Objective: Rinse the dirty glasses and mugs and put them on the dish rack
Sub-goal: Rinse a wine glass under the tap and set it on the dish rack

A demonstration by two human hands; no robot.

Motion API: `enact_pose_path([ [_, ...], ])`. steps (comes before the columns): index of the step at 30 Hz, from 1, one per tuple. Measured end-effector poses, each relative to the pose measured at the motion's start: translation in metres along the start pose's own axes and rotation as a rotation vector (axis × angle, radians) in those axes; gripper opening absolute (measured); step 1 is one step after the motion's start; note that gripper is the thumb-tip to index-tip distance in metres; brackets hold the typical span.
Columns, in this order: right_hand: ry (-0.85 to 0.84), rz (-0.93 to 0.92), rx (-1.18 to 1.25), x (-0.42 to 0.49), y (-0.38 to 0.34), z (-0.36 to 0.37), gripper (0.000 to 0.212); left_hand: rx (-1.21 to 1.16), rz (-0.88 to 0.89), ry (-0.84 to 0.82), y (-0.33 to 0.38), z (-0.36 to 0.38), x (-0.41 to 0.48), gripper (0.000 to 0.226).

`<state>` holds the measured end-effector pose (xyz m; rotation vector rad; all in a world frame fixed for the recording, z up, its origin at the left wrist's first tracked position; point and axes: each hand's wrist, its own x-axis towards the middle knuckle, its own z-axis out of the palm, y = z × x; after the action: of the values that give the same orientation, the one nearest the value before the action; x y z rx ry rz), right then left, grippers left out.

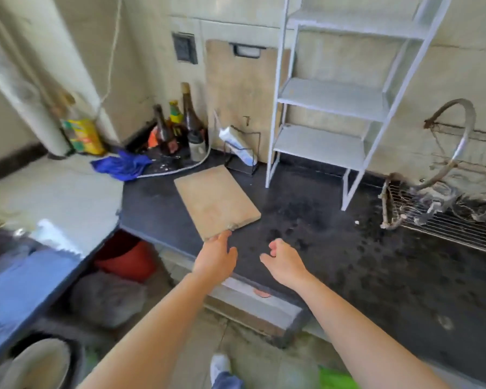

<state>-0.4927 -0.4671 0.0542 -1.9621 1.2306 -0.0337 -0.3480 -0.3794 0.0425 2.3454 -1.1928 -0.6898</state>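
Observation:
No glass or mug shows in this view. A rusty wire dish rack (443,220) sits at the right on the dark counter (334,248), with a curved metal hoop above it. My left hand (216,256) reaches over the counter's front edge, fingers apart, fingertips touching the near corner of a wooden cutting board (215,200) that lies flat. My right hand (285,261) hovers beside it over the counter, fingers loosely curled, holding nothing.
A white three-tier shelf (328,99) stands at the back. Several bottles (180,127) cluster in the corner beside a blue cloth (122,165). A second board (236,94) leans on the wall. A red tub (129,261) sits under the counter.

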Motion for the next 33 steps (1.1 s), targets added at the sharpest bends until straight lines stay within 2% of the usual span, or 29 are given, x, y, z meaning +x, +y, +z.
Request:
enact_pose_path([
  [5,-0.189,-0.156,-0.086,-0.004,-0.094,0.096,0.036,0.001,-0.174,0.176,-0.112,-0.069,-0.052,0.031],
  [8,-0.263,-0.233,-0.139,-0.004,-0.149,0.155,0.039,-0.039,-0.281,0.278,-0.178,-0.106,-0.077,0.033],
  [10,-0.284,-0.285,-0.180,-0.001,-0.183,0.194,0.033,-0.053,-0.332,0.322,-0.220,-0.129,-0.088,0.035],
  [12,-0.302,-0.318,-0.202,0.003,-0.217,0.237,0.031,-0.074,-0.393,0.334,-0.267,-0.151,-0.098,0.035],
  [15,-0.357,-0.340,-0.234,0.011,-0.266,0.297,0.040,-0.105,-0.464,0.334,-0.334,-0.181,-0.111,0.032],
  [20,-0.390,-0.347,-0.197,0.028,-0.341,0.365,0.042,-0.136,-0.556,0.354,-0.419,-0.226,-0.114,0.033],
  [25,-0.345,-0.442,-0.210,0.068,-0.406,0.395,0.034,-0.356,-0.575,0.355,-0.457,-0.263,-0.077,0.040],
  [30,-0.286,-0.491,-0.229,0.116,-0.460,0.414,0.057,-0.691,-0.552,0.388,-0.472,-0.295,-0.026,0.052],
  [33,-0.318,-0.522,-0.279,0.143,-0.476,0.427,0.077,-0.864,-0.559,0.422,-0.479,-0.310,-0.005,0.064],
])
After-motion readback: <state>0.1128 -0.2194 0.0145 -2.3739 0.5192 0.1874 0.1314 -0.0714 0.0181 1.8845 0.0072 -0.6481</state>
